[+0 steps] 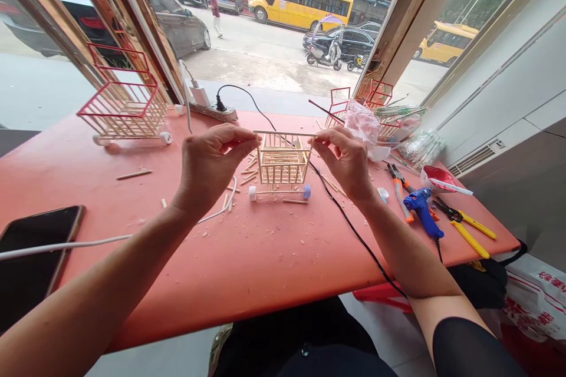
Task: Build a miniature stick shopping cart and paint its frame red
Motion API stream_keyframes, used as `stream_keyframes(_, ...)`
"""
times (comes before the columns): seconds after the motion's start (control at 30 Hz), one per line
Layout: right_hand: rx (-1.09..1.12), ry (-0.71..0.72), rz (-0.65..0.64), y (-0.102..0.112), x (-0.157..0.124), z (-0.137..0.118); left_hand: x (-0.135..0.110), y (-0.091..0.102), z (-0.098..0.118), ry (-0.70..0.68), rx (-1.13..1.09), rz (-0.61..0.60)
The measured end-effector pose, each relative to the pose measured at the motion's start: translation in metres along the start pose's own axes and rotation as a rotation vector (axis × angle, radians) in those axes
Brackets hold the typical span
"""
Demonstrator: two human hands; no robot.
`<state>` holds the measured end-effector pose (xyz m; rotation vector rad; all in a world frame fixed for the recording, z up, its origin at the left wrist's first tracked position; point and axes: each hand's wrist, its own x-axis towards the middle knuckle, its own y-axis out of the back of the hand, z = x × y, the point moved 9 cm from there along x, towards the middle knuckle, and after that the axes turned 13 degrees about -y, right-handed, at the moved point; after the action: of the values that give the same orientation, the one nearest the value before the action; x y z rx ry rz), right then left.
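Observation:
A miniature cart made of thin wooden sticks [284, 174] stands upright in the middle of the table. It has a white bottle-cap wheel [252, 193] and a blue one [306, 191] at its near end. Across its top runs a wooden stick [285, 134]. My left hand [211, 156] pinches the stick's left end between thumb and fingers, and my right hand [345, 159] pinches the right end. Whether this stick is fixed to the cart I cannot tell. Loose stick pieces [250, 177] lie beside and behind the cart.
A red-rimmed stick cart [126, 100] stands back left; others are back right by a crumpled plastic bag [362, 123]. At right lie a blue glue gun [424, 212], yellow-handled pliers [469, 232] and orange-handled pliers [402, 194]. A black cable [349, 224] crosses the table; a phone [39, 253] lies left.

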<state>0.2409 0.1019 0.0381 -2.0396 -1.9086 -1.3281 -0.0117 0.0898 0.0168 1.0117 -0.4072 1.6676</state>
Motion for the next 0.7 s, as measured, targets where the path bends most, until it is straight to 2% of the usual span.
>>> stream_keyframes(0.27, -0.036, 0.003, -0.007, -0.0012, 0.0010, 0.0011, 0.0044, 0.0076, 0.0090, -0.098, -0.005, 0.057)
stream_keyframes(0.53, -0.007, 0.036, 0.001, -0.0006, 0.0009, -0.0029, 0.0020, 0.0043, 0.0061, -0.068, -0.012, -0.001)
stream_keyframes(0.7, -0.024, 0.029, 0.003, -0.0007, 0.0013, -0.0022, 0.0018, 0.0011, 0.0055, -0.097, 0.001, -0.009)
